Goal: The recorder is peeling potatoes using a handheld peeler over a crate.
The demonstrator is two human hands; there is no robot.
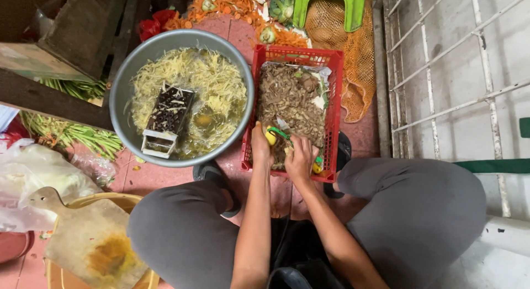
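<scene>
Head view: red-tiled floor [144,178], white wall [441,46].

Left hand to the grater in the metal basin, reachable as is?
Probably yes. The left hand is at the red crate's near edge, holding something yellow. The grater stands in the basin just beside it, with nothing between.

Squatting, knees wide apart; both forearms reaching far between them, left hand [260,148] and right hand [300,159] curled, close together.

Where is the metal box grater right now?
The box grater lies inside the grey basin, among pale shreds, left of the red crate.
</scene>
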